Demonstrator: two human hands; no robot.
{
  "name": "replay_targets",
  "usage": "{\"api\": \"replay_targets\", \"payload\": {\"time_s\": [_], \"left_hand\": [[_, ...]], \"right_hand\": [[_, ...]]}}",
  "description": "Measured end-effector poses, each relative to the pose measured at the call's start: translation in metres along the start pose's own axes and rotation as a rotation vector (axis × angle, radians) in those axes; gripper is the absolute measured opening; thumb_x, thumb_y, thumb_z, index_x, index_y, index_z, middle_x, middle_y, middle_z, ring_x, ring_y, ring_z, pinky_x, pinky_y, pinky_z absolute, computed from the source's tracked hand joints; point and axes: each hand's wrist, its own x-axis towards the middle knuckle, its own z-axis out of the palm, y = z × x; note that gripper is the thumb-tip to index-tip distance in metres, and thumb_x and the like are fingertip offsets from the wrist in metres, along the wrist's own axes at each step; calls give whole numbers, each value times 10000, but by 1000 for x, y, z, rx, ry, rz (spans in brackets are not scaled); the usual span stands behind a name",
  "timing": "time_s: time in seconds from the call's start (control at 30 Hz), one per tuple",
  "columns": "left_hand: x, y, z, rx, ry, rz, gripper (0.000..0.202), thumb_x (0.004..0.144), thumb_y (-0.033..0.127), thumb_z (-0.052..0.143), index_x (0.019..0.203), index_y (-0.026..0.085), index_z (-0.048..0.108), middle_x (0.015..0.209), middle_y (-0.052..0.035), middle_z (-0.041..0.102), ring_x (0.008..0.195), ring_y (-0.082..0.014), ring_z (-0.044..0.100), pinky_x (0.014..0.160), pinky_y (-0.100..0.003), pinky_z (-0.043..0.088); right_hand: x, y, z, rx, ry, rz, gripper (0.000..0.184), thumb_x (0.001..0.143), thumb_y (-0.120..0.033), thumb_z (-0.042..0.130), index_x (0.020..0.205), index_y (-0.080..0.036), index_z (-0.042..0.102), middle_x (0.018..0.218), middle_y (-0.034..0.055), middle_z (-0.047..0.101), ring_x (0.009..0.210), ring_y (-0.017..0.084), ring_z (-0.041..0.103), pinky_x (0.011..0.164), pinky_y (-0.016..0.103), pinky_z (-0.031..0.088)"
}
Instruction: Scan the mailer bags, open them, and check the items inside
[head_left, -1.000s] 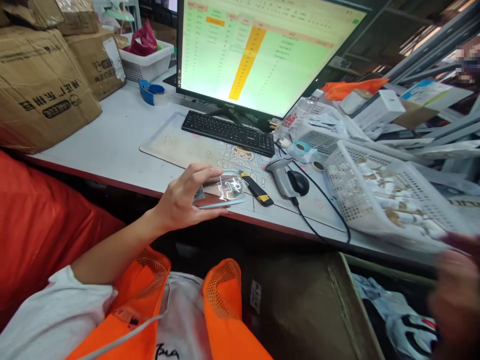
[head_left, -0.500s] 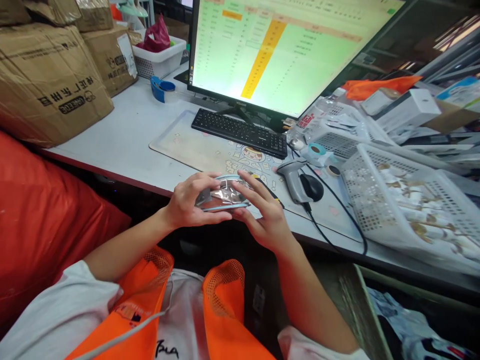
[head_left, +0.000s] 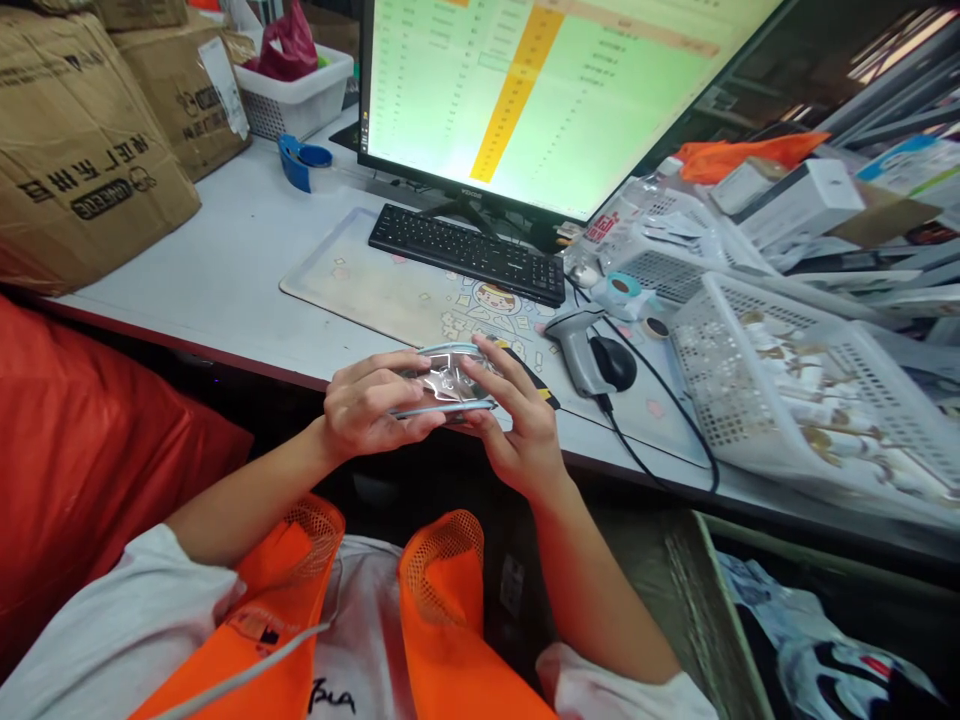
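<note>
Between my two hands, just off the desk's front edge, is a small clear plastic pouch (head_left: 448, 382) with light-blue edging along its top and bottom. My left hand (head_left: 375, 402) is closed round its left end, thumb below and fingers above. At the other end my right hand (head_left: 517, 415) grips it with thumb and fingertips. What lies inside the pouch I cannot make out. Beyond my right hand a black and yellow tool (head_left: 529, 372), partly hidden by the fingers, rests on the desk mat (head_left: 360, 290). A grey barcode scanner (head_left: 581, 350) lies to its right.
A black keyboard (head_left: 465, 255) sits before the monitor (head_left: 495, 100). On the right a white basket (head_left: 720, 400) holds many small pieces, near a black mouse (head_left: 613, 363). Cardboard boxes (head_left: 82, 150) and a blue tape dispenser (head_left: 304, 162) stand left. A red bag (head_left: 105, 450) bulges beside the desk.
The view has shifted a little, so the desk things sit slightly further left and higher. My left hand's fingers have shifted on the pouch; both hands still hold it.
</note>
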Motion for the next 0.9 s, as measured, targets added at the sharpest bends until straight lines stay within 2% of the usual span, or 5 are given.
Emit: {"api": "replay_targets", "payload": {"time_s": [0.13,0.27,0.47,0.67,0.9], "left_hand": [[0,1,-1,-14,-71,-21,272,910,351,727,1059,224,537,904,-16,764,1034,-222,751,828,-363,666],[-1,2,0,-38,-76,-30,323,910,361,718,1139,231,530,1047,-60,774,1108,-240,724,865,-400,656],[-1,2,-1,-58,-130,-27,407,890,327,735,1232,205,553,1116,-108,768,1218,-268,669,920,-411,629],[-2,7,0,-93,-157,48,319,861,298,761,1119,279,574,1072,-27,781,1190,-227,677,974,-426,587],[2,14,0,-159,-124,25,255,856,234,740,1020,268,549,987,3,788,1104,-200,710,952,-430,605]], "right_hand": [[-1,-1,1,-3,-10,7,467,1010,-340,566,1476,-312,550,1557,95,492,1402,306,502,1148,535,447],[-1,-2,1,-15,-19,18,467,1009,-343,568,1475,-312,549,1563,93,485,1407,303,495,1147,535,447],[-1,-4,0,-18,-27,47,456,1011,-374,554,1462,-310,561,1559,94,489,1406,309,496,1142,542,450],[1,-6,1,-35,-32,78,446,1016,-381,536,1456,-309,570,1548,91,503,1399,307,498,1143,555,442],[-1,-8,2,-26,-35,29,457,1007,-339,560,1463,-315,563,1559,90,489,1390,302,502,1123,543,461]]}}
